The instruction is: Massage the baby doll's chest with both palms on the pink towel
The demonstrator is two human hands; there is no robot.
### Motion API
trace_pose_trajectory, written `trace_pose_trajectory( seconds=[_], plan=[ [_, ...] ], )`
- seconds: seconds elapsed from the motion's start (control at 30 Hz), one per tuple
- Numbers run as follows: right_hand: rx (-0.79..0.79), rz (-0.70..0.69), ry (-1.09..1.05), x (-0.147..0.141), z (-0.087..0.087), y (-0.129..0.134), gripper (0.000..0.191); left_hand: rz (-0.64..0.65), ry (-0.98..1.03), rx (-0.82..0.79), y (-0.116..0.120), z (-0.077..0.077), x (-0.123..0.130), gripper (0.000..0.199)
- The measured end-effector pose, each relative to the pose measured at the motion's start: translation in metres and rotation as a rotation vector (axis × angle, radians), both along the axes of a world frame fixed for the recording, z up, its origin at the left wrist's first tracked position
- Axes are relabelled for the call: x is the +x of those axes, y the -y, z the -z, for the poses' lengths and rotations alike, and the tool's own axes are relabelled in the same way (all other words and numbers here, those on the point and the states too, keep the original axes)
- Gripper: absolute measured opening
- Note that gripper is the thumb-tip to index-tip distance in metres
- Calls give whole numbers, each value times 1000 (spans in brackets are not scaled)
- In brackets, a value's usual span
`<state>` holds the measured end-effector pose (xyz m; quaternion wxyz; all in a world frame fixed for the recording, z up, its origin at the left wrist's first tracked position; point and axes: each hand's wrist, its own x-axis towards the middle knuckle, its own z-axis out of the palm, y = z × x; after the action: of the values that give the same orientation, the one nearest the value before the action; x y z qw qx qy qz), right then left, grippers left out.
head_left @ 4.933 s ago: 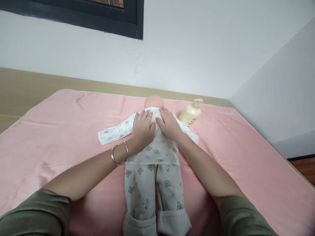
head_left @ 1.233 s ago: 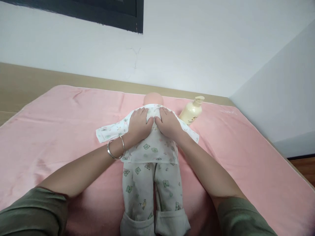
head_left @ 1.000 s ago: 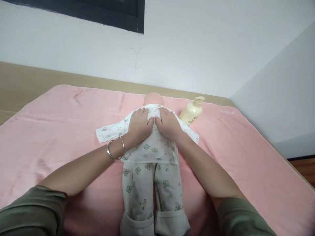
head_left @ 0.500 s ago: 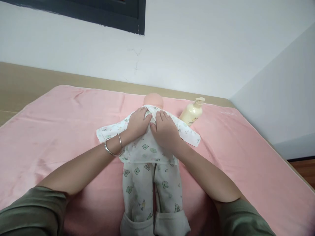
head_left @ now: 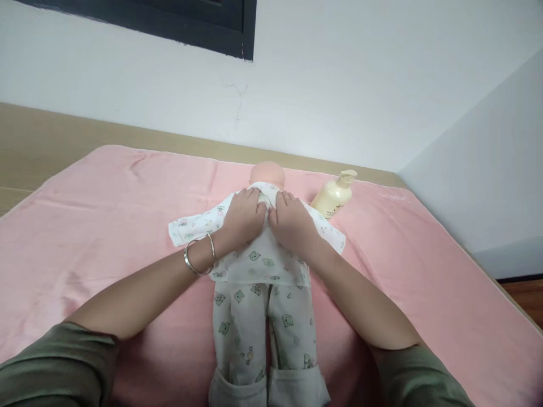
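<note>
A baby doll lies on its back, its bare round head (head_left: 267,174) at the far end. It wears a white baby shirt (head_left: 261,264) printed with small green animals, sleeves spread to both sides. Matching baby trousers (head_left: 244,333) with turned-up cuffs cover its legs. My left hand (head_left: 245,215), with silver bangles at the wrist, is closed on the left side of the shirt's upper front. Opposite it, my right hand (head_left: 293,221) is closed on the right side. Both thumbs point inward, with bunched cloth between them. My palms hide much of the chest.
A cream pump bottle (head_left: 333,196) leans beside the right sleeve. Under everything lies a pink mat (head_left: 136,226) on a wooden surface (head_left: 38,135). A white wall (head_left: 322,85) with a dark frame (head_left: 203,28) rises behind.
My fingers have curled in more on the shirt front, and the thumbs have drawn closer together. The cloth at the collar is more bunched. The view has shifted slightly.
</note>
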<state>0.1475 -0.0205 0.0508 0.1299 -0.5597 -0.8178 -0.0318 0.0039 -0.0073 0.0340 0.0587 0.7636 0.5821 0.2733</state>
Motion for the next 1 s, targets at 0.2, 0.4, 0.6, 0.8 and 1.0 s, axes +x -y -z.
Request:
trace_pose_trajectory(
  seconds=[0.2, 0.4, 0.6, 0.8, 1.0],
  plan=[
    [10, -63, -51, 1, 3, -3, 51, -29, -39, 21, 2, 0, 0, 32],
    [-89, 29, -94, 12, -3, -34, 42, 33, -110, 155, 34, 12, 16, 49],
    [0, -4, 60, -2, -3, 3, 54, -15, -42, -22, 2, -2, 0, 32],
    [65, -68, 21, -4, 3, 9, 56, -58, -67, -29, -2, -3, -4, 31],
    [-68, 30, -98, 9, 3, -31, 54, 7, -132, 177, 25, 6, 10, 39]
  ],
)
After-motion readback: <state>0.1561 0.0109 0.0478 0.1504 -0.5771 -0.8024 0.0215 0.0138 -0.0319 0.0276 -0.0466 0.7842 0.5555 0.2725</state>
